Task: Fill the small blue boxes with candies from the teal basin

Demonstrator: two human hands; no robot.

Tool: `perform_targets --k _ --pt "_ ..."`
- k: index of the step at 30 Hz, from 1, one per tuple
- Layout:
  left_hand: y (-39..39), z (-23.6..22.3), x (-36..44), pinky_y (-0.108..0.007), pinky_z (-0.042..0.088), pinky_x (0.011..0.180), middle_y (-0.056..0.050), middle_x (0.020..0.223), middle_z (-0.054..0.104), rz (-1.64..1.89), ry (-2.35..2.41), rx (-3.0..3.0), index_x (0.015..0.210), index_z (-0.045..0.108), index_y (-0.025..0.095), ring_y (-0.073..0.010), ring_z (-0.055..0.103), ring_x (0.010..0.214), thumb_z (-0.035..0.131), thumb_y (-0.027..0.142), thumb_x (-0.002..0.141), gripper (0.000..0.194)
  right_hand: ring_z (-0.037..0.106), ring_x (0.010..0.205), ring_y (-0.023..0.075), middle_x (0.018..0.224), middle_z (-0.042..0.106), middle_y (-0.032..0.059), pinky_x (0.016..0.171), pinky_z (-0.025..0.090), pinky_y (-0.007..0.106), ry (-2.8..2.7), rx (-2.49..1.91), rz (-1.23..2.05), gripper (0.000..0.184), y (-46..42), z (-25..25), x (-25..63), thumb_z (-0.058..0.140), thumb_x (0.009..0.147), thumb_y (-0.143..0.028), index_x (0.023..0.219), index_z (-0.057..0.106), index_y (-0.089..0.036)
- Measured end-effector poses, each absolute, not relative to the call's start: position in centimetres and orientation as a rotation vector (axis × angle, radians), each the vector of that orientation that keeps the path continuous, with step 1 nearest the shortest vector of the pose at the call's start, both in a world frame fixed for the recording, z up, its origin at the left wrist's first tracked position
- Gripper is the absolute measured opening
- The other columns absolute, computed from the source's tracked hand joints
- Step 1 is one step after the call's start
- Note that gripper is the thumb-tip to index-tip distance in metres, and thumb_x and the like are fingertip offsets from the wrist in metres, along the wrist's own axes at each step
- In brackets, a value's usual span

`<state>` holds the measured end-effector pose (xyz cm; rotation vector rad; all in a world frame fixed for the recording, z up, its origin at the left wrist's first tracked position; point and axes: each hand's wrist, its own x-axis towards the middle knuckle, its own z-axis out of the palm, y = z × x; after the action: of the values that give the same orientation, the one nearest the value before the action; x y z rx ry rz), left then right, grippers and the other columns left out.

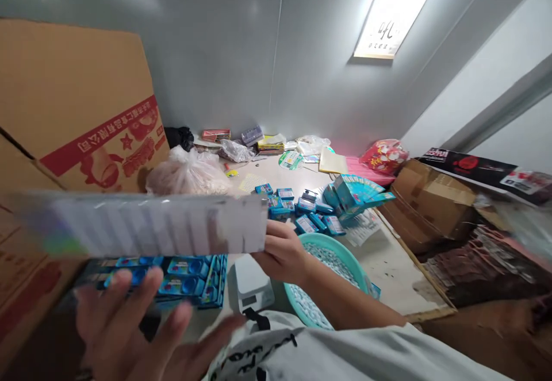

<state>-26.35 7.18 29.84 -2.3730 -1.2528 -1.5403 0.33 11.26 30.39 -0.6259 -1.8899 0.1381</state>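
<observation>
My right hand (pixel 287 251) is closed on the end of a long whitish panel-like package (pixel 172 223) with a row of greyish bands and a glossy upper edge. The package stretches out to the left, where it blurs. My left hand (pixel 142 329) is held low in front, smeared by motion, its fingers spread and holding nothing. Just past its fingertips lies a tray (pixel 224 286) of blue packs (pixel 185 274), partly hidden by the package and the hand. Beside the tray sits a small white scale (pixel 252 286). Under my right forearm stands a turquoise basin (pixel 360 272) full of small white pieces (pixel 330 260).
Loose blue boxes (pixel 306 206) are heaped behind the basin, near a fanned stack of blue cartons (pixel 356 194). A tall cardboard box (pixel 77 76) walls the left side. A tied plastic bag (pixel 187 171) rests at the back; brown cartons (pixel 425 200) stand right.
</observation>
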Motion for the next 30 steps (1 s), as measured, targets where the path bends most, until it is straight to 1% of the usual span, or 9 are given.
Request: perform_targets --k 2,5,9,12,15,19,21,25,30 --pt "6.9 32.2 -22.6 -0.065 0.010 0.123 -0.001 0.155 0.049 -1.250 -1.064 -2.314 0.130 0.065 0.031 -0.0343 0.041 0.145 0.078 0.051 0.079 0.056 0.055 0.070 0.0164 0.077 0.060 0.0047 0.064 0.047 0.029 -1.994 -0.546 0.086 0.016 9.3 31.0 1.6 0.054 0.096 -0.017 0.081 0.059 -0.021" --pt "6.6 34.3 -18.8 -0.070 0.012 0.119 -0.003 0.140 0.064 -1.030 -0.940 -2.392 0.126 0.067 0.023 -0.0326 0.055 0.134 0.056 0.042 0.098 0.036 0.053 0.066 0.0158 0.075 0.060 0.0041 0.061 0.046 0.030 -2.061 -0.543 0.049 0.017 6.7 31.4 4.0 0.054 0.095 -0.014 0.081 0.060 -0.021" --pt "4.6 33.8 -16.1 -0.051 0.035 0.115 -0.001 0.114 0.076 -0.992 -0.944 -2.598 0.121 0.069 0.022 -0.0207 0.070 0.104 0.051 0.030 0.101 0.028 0.061 0.071 0.0150 0.084 0.067 0.0028 0.061 0.051 0.029 -1.816 -0.659 0.149 0.010 4.2 31.0 6.8 0.065 0.091 -0.014 0.092 0.064 -0.024" --pt "2.7 33.0 -13.9 -0.032 0.049 0.097 -0.003 0.108 0.076 -1.136 -1.281 -2.579 0.118 0.070 0.021 -0.0185 0.070 0.099 0.055 0.027 0.099 0.025 0.064 0.077 0.0156 0.090 0.064 0.0004 0.066 0.056 0.031 -1.415 -0.749 0.133 0.030 2.4 30.3 8.1 0.071 0.084 -0.008 0.104 0.063 -0.029" --pt "1.6 32.7 -11.2 -0.025 0.050 0.083 -0.003 0.100 0.072 -1.420 -1.645 -2.366 0.101 0.073 0.021 -0.0155 0.067 0.089 0.062 0.027 0.096 0.014 0.065 0.087 0.0170 0.095 0.064 0.0018 0.074 0.059 0.033 -1.400 -0.761 0.225 0.040 0.3 29.6 8.8 0.070 0.083 -0.005 0.113 0.062 -0.030" --pt "1.2 31.7 -8.1 -0.023 0.046 0.064 0.000 0.079 0.061 -1.476 -1.871 -2.435 0.080 0.071 0.020 -0.0122 0.057 0.070 0.060 0.034 0.097 0.024 0.053 0.131 0.0274 0.140 0.055 0.0139 0.107 0.051 0.045 -1.658 -0.836 0.671 0.071 -1.5 28.4 9.0 0.079 0.083 -0.027 0.145 0.045 -0.027" --pt "1.0 30.8 -7.0 -0.023 0.051 0.069 -0.002 0.089 0.065 -1.455 -1.850 -2.640 0.099 0.074 0.022 -0.0142 0.063 0.080 0.054 0.035 0.100 0.024 0.047 0.139 0.0276 0.151 0.048 0.0141 0.114 0.045 0.046 -1.571 -0.818 0.919 0.076 -1.4 27.8 8.9 0.075 0.087 -0.038 0.152 0.036 -0.027" --pt "0.3 29.3 -6.7 -0.028 0.053 0.098 -0.007 0.131 0.064 -1.360 -1.637 -2.958 0.145 0.053 0.025 -0.0196 0.062 0.122 0.047 0.029 0.102 0.044 0.058 0.126 0.0210 0.137 0.061 0.0085 0.110 0.047 0.038 -1.326 -0.727 1.201 0.046 0.2 27.7 8.6 0.056 0.099 -0.038 0.143 0.047 -0.027" --pt "-0.4 29.9 -10.5 -0.040 0.045 0.111 -0.011 0.132 0.063 -1.285 -1.517 -2.450 0.127 0.066 0.022 -0.0264 0.058 0.128 0.066 0.019 0.091 0.036 0.063 0.094 0.0184 0.099 0.072 0.0041 0.087 0.052 0.030 -1.581 -0.892 1.249 0.025 2.1 29.4 7.0 0.048 0.098 -0.023 0.113 0.069 -0.020"
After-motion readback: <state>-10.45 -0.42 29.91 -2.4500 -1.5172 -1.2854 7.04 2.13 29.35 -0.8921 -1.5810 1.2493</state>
